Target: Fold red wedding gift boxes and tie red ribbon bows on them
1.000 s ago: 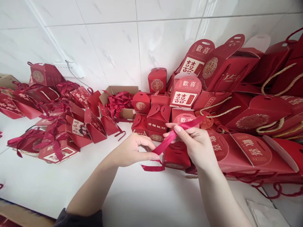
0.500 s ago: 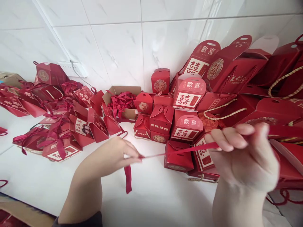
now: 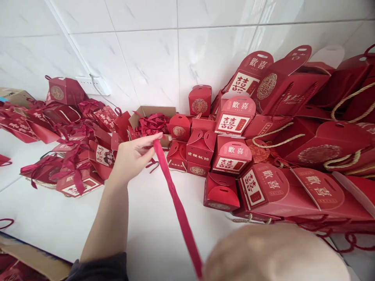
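My left hand (image 3: pixel 133 156) is stretched forward over the white counter and pinches one end of a dark red ribbon (image 3: pixel 175 203) between thumb and fingers, close to a small cardboard box of red ribbons (image 3: pixel 152 123). The ribbon runs taut down toward the bottom edge. There my right hand (image 3: pixel 275 253) is very near the camera, blurred, and its fingers are hidden; the ribbon's lower end disappears beside it. A small red gift box (image 3: pixel 221 192) lies on the counter between the two hands.
Many red gift boxes are heaped along the tiled wall: small ones (image 3: pixel 200 146) in the middle, large ones with gold rope handles (image 3: pixel 322 128) at the right, ribbon-tied ones (image 3: pixel 73 171) at the left. A white counter (image 3: pixel 58 222) spreads in front. A cardboard edge (image 3: pixel 32 261) shows bottom left.
My left hand moved forward and up toward the ribbon box with its ribbon end. My right hand dropped down toward the camera, so the ribbon now runs steeply from far to near.
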{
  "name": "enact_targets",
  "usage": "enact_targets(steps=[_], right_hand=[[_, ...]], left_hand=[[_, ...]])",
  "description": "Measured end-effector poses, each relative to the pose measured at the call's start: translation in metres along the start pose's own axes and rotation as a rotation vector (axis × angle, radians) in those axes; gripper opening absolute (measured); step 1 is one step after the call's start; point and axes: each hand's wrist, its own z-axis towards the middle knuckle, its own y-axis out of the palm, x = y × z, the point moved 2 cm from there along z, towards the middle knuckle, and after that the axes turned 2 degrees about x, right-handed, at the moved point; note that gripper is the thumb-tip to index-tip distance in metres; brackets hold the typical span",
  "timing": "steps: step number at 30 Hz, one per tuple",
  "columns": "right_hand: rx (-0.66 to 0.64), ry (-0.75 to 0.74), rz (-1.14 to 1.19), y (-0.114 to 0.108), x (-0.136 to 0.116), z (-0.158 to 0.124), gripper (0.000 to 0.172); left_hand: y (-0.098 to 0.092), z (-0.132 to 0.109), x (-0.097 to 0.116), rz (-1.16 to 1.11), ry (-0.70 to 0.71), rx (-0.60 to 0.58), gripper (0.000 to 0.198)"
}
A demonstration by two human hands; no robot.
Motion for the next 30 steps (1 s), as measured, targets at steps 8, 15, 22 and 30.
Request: enact_targets(steps=[8,15,22,30], right_hand=[[0.799,0.166,0.139,-0.024,0.037,0.049,0.047],[0.722,0.086,0.336,-0.018,0.048,0.062,0.029],[0.555,0.194,0.325,-0.022,0.038,0.052,0.038],[0.428,0.332,0.245,-0.021,0.034,0.043,0.036]], left_hand=[[0.030,-0.022,0.042,-0.255,0.440,-0.428,0.068],[0.049,-0.030,0.045,-0.606,0.381,-0.549,0.060],[0.059,-0.029,0.042,-0.947,0.038,-0.403,0.056],[0.044,-0.022,0.047,-0.477,0.322,-0.348,0.061]])
